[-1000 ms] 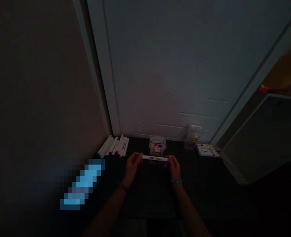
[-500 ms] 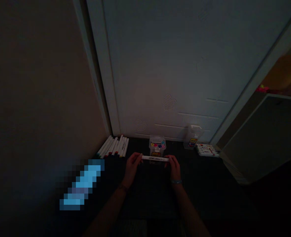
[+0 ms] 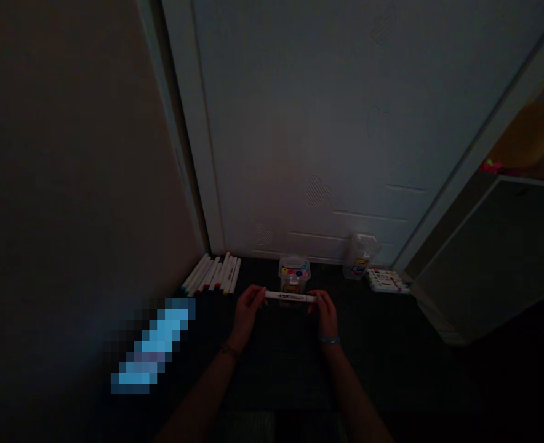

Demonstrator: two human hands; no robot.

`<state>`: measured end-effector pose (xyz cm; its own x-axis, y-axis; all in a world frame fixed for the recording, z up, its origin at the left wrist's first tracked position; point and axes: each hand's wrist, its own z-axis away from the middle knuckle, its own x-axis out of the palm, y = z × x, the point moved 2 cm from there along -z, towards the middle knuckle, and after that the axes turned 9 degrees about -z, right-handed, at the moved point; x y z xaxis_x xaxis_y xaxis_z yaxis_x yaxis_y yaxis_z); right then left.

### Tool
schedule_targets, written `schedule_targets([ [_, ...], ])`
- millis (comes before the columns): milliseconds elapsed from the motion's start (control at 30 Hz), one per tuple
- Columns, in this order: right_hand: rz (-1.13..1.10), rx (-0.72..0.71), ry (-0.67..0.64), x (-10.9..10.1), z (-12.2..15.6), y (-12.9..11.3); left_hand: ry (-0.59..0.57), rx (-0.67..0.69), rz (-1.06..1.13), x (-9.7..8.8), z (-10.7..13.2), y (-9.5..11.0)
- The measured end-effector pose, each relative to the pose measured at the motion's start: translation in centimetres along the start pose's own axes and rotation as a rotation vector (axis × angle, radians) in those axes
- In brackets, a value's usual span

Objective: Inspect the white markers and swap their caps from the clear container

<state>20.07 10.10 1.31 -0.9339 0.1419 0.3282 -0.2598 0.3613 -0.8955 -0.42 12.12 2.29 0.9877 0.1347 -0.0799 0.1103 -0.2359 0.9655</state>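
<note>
In dim light I hold a white marker (image 3: 290,297) level in front of me, one end in each hand. My left hand (image 3: 248,314) pinches its left end. My right hand (image 3: 325,314), with a pale band at the wrist, grips its right end. Just behind the marker stands a small clear tub of markers with coloured caps (image 3: 294,274) on the dark floor.
A row of several white markers (image 3: 214,274) lies by the door frame at the left. A clear container (image 3: 360,255) and a flat pack of markers (image 3: 386,280) sit at the foot of the white door (image 3: 327,123). A blue glowing blurred patch (image 3: 154,344) lies at lower left.
</note>
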Motion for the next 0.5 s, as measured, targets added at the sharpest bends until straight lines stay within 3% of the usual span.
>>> schedule_targets([
  [500, -0.014, 0.004, -0.027, 0.0, -0.04, -0.01, 0.01, -0.03, -0.002, 0.01, 0.07, 0.47],
])
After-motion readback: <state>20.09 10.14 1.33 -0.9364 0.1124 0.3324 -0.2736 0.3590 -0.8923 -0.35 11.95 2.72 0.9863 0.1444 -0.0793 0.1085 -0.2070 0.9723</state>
